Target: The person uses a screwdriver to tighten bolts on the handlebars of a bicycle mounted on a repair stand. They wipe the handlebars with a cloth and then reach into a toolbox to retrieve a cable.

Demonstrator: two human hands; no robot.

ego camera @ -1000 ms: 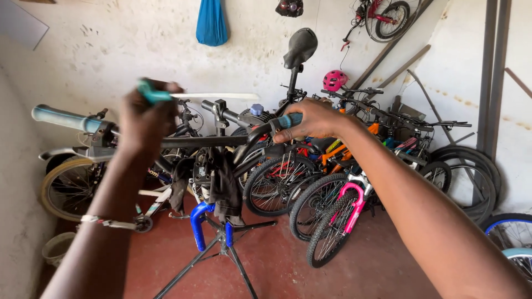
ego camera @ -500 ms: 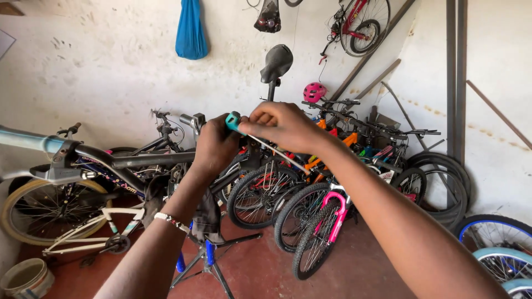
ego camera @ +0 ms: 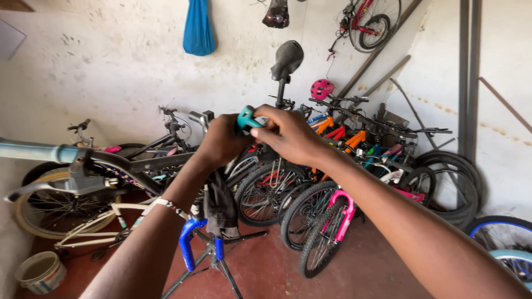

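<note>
Hands both clenched on teal handlebar grip, bicycles close behind.

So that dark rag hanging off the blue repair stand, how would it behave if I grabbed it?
The dark rag droops in loose folds over the blue stand clamp, so it is probably floppy and would sag around the fingers. It looks thin, so likely light. It seems only draped, not tied, so a pull would probably slide it free.
</note>
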